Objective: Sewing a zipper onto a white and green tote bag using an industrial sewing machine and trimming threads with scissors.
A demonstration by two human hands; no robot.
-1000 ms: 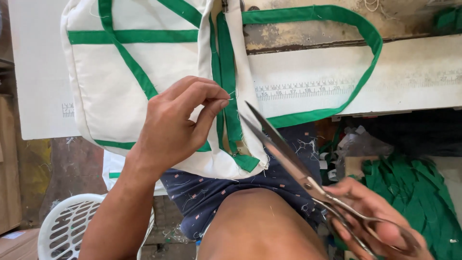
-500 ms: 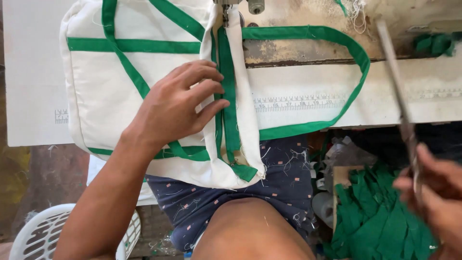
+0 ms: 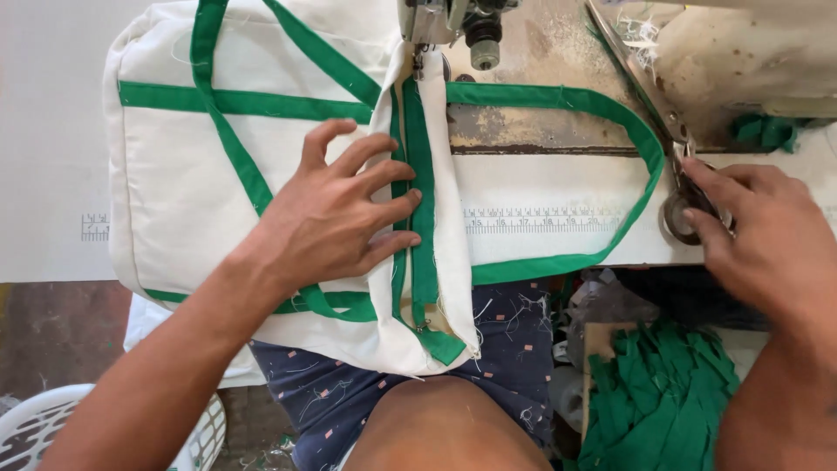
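Note:
A white cloth bag (image 3: 192, 183) with green trim lies on the sewing table, its edge under the sewing machine's presser foot (image 3: 420, 39). My left hand (image 3: 336, 218) rests flat on the bag, fingers spread, fingertips on the green strip (image 3: 423, 201) that runs down from the needle. A green handle loop (image 3: 610, 174) curves over the table to the right. My right hand (image 3: 754, 240) holds the metal scissors (image 3: 676, 153) by their handles and lays them on the table, blades pointing away.
The sewing machine's body (image 3: 750, 61) stands at the back right. A ruler scale (image 3: 540, 218) is printed along the table's front edge. A pile of green fabric strips (image 3: 663, 392) lies below on the right. A white plastic basket (image 3: 52, 432) stands at lower left.
My right hand has carried the scissors from my lap up onto the table at the right. My left hand has gone from pinching the seam to lying flat on the bag.

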